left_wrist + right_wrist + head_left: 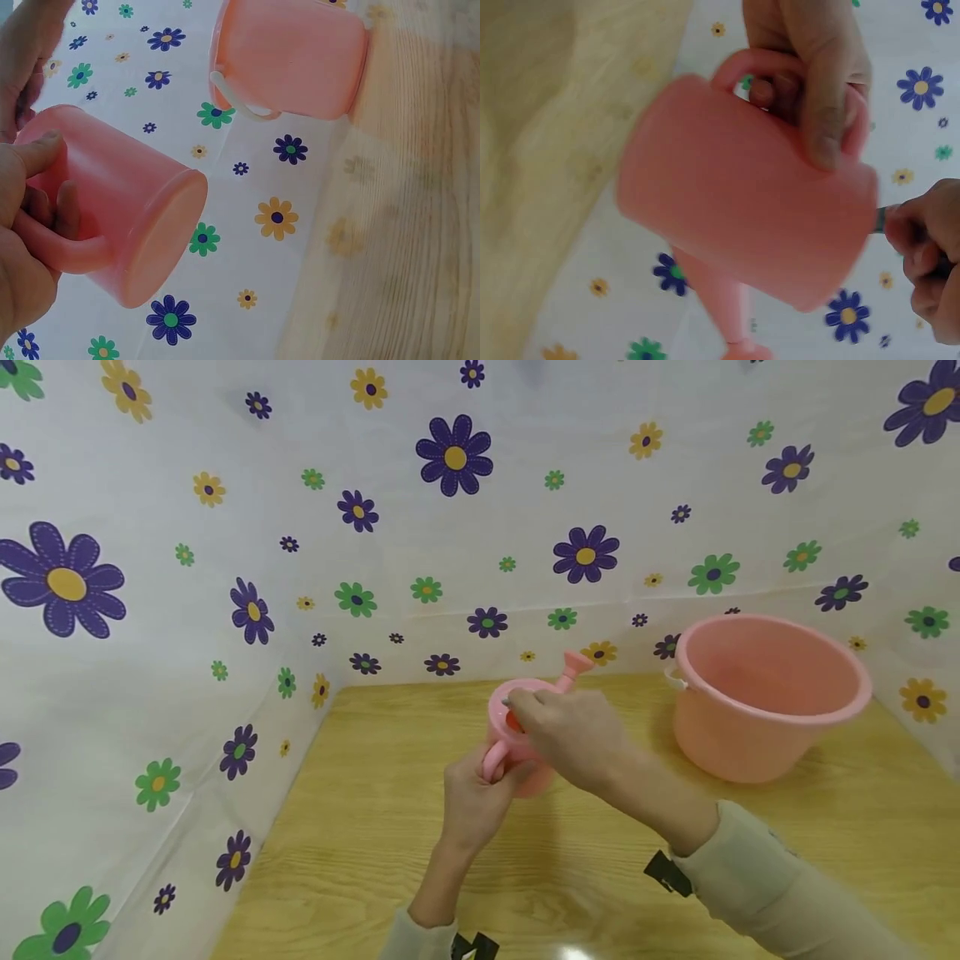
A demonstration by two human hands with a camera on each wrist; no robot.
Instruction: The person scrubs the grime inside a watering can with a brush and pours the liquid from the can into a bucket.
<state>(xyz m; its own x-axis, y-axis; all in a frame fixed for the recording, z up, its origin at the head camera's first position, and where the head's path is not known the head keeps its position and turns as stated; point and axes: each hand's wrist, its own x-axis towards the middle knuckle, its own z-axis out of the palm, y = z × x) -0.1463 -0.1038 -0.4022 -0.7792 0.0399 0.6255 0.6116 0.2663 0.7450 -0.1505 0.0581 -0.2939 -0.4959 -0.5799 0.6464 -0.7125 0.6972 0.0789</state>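
A pink watering can (pixel 534 781) with a flared spout is held above the table, tilted in the wrist views. My left hand (pixel 474 802) grips its loop handle (pixel 64 251), fingers through the loop and thumb against the can's side. Over the can's mouth is my right hand (pixel 573 731), its fingers curled round a dark thin handle (pixel 881 220) that reaches into the opening. Something orange-red (pixel 513 721) shows inside the mouth, beside the right fingers. The can's wall hides the far end of the handled tool, so its kind cannot be told.
A large pink bucket (pixel 757 747) with a white handle (pixel 675 677) stands at the right on the wooden table (pixel 375 827). White cloth (pixel 420 552) printed with flowers walls off the back and sides.
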